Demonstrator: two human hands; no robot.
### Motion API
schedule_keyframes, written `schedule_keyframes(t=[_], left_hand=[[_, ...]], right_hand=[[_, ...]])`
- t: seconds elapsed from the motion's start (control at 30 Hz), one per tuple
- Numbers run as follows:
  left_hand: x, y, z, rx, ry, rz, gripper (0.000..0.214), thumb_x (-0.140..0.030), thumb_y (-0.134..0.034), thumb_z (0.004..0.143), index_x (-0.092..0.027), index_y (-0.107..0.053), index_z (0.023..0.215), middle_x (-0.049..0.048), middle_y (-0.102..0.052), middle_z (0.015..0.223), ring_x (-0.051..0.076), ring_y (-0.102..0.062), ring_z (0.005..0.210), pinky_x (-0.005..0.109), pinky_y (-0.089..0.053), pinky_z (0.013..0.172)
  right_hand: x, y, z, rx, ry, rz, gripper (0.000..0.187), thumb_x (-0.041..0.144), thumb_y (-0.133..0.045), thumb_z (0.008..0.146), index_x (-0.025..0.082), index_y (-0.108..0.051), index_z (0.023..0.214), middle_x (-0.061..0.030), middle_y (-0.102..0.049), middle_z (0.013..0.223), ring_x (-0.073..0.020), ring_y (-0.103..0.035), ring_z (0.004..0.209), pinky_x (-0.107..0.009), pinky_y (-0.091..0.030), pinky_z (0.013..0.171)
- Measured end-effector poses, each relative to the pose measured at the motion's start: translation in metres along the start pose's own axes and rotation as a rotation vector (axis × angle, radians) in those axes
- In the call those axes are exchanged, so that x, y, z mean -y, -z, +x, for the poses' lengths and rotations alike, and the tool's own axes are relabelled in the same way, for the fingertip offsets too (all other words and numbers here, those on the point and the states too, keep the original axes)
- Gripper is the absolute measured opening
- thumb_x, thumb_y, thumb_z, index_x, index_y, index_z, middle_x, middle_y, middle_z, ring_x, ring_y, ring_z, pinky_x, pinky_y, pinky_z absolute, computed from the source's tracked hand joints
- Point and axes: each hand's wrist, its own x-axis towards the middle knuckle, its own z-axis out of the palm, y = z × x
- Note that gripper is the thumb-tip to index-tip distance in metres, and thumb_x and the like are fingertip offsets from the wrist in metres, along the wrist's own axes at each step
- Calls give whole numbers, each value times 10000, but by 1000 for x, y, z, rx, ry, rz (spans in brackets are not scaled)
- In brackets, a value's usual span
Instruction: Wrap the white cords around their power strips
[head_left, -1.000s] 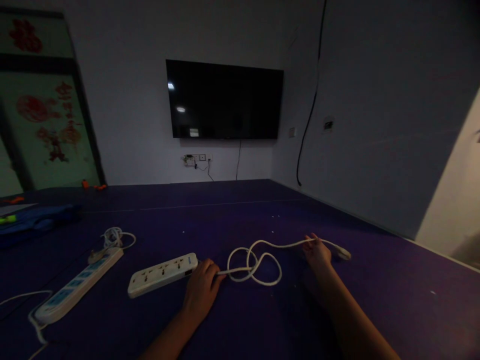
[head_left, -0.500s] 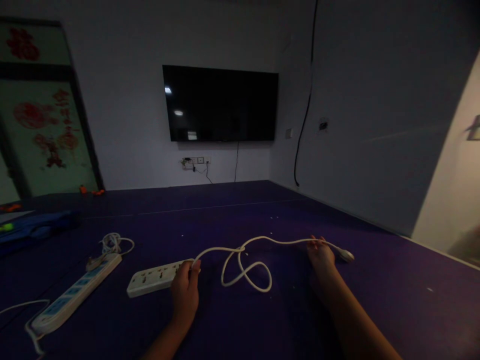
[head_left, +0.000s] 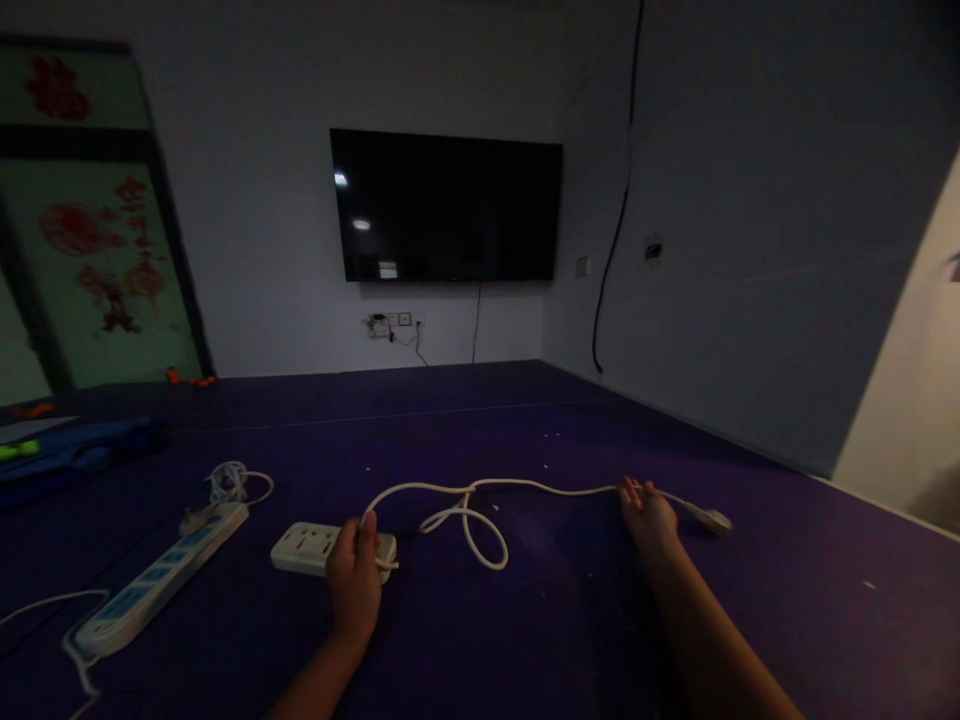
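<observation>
A: Where's the white power strip (head_left: 296, 550)?
B: Flat on the purple surface (head_left: 555, 620), left of centre, partly under the left hand (head_left: 355, 570). Long axis nearly crosswise, socket face up.
A: Left hand state?
B: Closed on the white cord (head_left: 551, 489), thumb and fingers pinching it above the strip. A short piece of cord shows right of the hand, by the strip's right end, pointing right.
A: Cord direction?
B: From the left hand it arcs away, then runs right, roughly crosswise. It crosses itself near the middle; one loop drops toward the wearer, a smaller one points left.
A: Right hand (head_left: 649, 515)?
B: Cord passes through its fingers. Can't tell how firm that grip is.
A: Plug (head_left: 714, 521)?
B: Just right of the right hand, pointing right and slightly toward the wearer.
A: Other strip?
B: Blue-socketed strip (head_left: 161, 580), far left. Long axis diagonal: near end left, far end right. Bundled cord (head_left: 228, 482) beyond its far end.
</observation>
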Motion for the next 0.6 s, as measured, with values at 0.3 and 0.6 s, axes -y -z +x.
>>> schedule_keyframes(t=[0.3, 0.6], left_hand=[[6, -3, -10, 188, -320, 138, 346, -471, -377, 837, -215, -439, 612, -45, -449, 522, 139, -476, 525, 235, -357, 509], [12, -5, -14, 319, -616, 232, 270, -313, -370, 881, -208, -465, 651, -27, -489, 587, 126, -496, 545, 230, -358, 520]], right_hand=[[1, -21, -63, -107, 252, -904, 278, 305, -429, 784, 128, -613, 676, -183, -642, 768, -341, -570, 930, -385, -405, 755], [-18, -66, -138, 744, 574, -1126, 268, 235, -476, 759, 200, -681, 928, -71, -682, 961, -204, -616, 900, -264, -427, 798]])
